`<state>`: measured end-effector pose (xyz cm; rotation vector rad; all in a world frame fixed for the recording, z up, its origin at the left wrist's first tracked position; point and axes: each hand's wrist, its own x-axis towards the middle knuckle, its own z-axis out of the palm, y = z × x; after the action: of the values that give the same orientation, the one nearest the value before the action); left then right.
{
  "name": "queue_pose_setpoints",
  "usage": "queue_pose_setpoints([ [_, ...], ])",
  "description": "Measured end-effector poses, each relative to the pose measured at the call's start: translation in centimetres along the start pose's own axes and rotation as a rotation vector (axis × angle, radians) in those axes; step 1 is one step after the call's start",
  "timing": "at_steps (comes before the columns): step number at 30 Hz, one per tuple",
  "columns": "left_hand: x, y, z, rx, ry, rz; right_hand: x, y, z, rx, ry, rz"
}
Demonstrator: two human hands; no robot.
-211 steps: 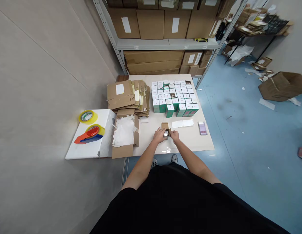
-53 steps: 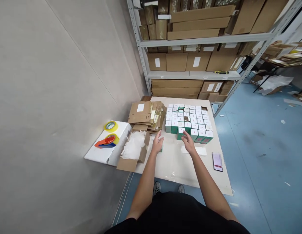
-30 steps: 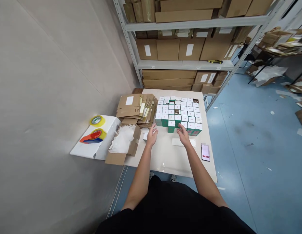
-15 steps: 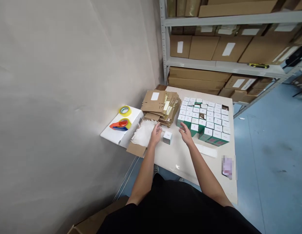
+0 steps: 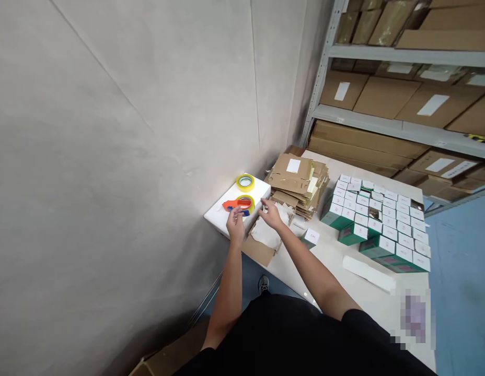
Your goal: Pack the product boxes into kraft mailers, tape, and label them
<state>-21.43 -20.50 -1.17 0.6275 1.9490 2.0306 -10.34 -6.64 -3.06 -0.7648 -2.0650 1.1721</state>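
Note:
My left hand (image 5: 235,223) is at the near edge of an orange and blue tape dispenser (image 5: 231,204) with a yellow-edged tape roll, which lies on a white block (image 5: 219,215). Its fingers are loosely bent and apart, overlapping the dispenser; a firm grip does not show. My right hand (image 5: 270,214) hovers open by the block's right side, above crumpled white paper (image 5: 268,232) in an open cardboard box (image 5: 258,252). It holds nothing. A small white and green box (image 5: 311,237) stands on the table to the right of that paper.
Another yellow tape roll (image 5: 245,182) lies on the block's far end. Flattened cartons (image 5: 291,175) are piled behind. Rows of white and green boxes (image 5: 389,232) fill the table's right part, with a white strip (image 5: 368,272) in front. Shelving (image 5: 356,115) and a wall border the table.
Both hands have moved left, from either side of the small box to the tape dispenser and white block. The view has turned left. The small box now shows its green side.

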Motion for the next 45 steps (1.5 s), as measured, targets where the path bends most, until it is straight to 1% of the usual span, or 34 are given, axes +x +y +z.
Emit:
queue_pose_setpoints([
  [2,1.0,0.0,-1.8,-0.009,0.055,-0.005,1.5,-1.1,3.1,-0.124,-0.081,-0.072],
  [4,1.9,0.1,-3.3,-0.021,0.098,-0.011,2.6,-2.1,5.7,-0.27,-0.19,-0.105],
  [6,2.6,0.2,-4.4,-0.032,0.126,-0.015,3.3,-2.9,7.7,-0.446,-0.315,-0.111],
  [8,3.2,0.4,-5.1,-0.042,0.147,-0.013,3.8,-3.6,9.0,-0.636,-0.411,-0.098],
  [10,3.6,0.6,-5.5,-0.048,0.163,-0.008,4.0,-4.0,9.8,-0.786,-0.46,-0.078],
  [12,3.9,1.0,-5.8,-0.051,0.172,-0.004,4.1,-4.1,9.8,-0.856,-0.474,-0.058],
  [15,4.3,1.8,-5.8,-0.059,0.174,0.01,3.6,-4.0,8.4,-0.863,-0.447,-0.045],
  [18,4.5,2.8,-4.9,-0.096,0.181,0.042,2.3,-3.7,5.2,-0.843,-0.351,-0.028],
  [21,4.3,3.8,-2.5,-0.131,0.16,0.066,0.6,-3.0,0.6,-0.83,-0.218,0.003],
  [24,3.4,4.6,1.5,-0.137,0.046,0.067,-1.8,-1.9,-4.6,-0.818,-0.112,0.073],
  [27,1.5,4.9,6.7,-0.157,-0.089,0.06,-5.2,-0.3,-10.0,-0.772,0.006,0.187],
  [29,-0.4,5.0,10.4,-0.173,-0.185,0.059,-8.1,1.0,-13.5,-0.721,0.091,0.255],
  [32,-4.2,5.1,15.9,-0.18,-0.342,0.057,-13.2,2.7,-18.5,-0.649,0.176,0.355],
  [34,-7.2,5.2,19.2,-0.177,-0.437,0.052,-17.1,3.7,-21.4,-0.622,0.228,0.417],
  [36,-10.2,5.2,22.0,-0.173,-0.523,0.046,-21.0,4.8,-24.1,-0.613,0.283,0.463],
  [38,-13.0,5.2,24.3,-0.159,-0.601,0.034,-25.0,5.9,-26.3,-0.617,0.33,0.496],
  [40,-15.5,5.2,26.0,-0.141,-0.659,0.023,-28.7,7.3,-28.1,-0.631,0.363,0.527],
  [42,-17.7,5.2,27.2,-0.128,-0.69,0.023,-32.1,8.7,-29.4,-0.651,0.38,0.563],
  [45,-20.5,5.1,28.3,-0.107,-0.712,0.032,-36.6,11.1,-30.4,-0.673,0.366,0.632],
])
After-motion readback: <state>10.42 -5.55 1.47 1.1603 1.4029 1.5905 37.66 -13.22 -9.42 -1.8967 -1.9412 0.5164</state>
